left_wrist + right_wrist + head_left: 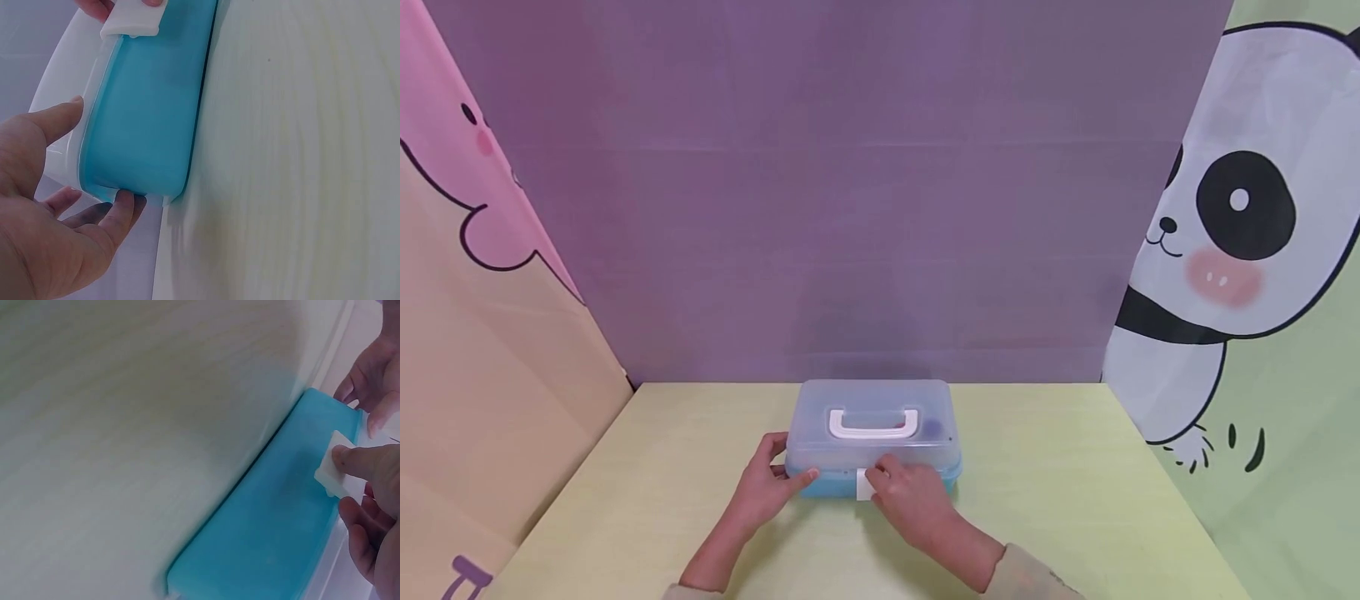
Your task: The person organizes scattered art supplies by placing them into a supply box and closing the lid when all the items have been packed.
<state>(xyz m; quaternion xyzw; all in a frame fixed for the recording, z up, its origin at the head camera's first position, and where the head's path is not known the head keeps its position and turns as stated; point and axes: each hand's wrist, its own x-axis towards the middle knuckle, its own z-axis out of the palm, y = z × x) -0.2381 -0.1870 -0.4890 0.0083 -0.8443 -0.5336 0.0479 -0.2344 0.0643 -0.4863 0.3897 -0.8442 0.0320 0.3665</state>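
Observation:
A plastic storage box with a blue base and a translucent lid sits on the table, lid down. On top of the lid is a white carry handle, lying flat. My left hand holds the box's left front corner, thumb on the lid's front rim and fingers around the left side. At the middle of the front, the thumb and fingers of my right hand pinch the white latch. In the right wrist view the latch's lower edge stands out from the blue wall. Small dark and red shapes show faintly through the lid.
The pale yellow table extends around the box on both sides and in front. A purple backdrop rises right behind the box. Cartoon-printed panels, one with a panda, flank the table left and right.

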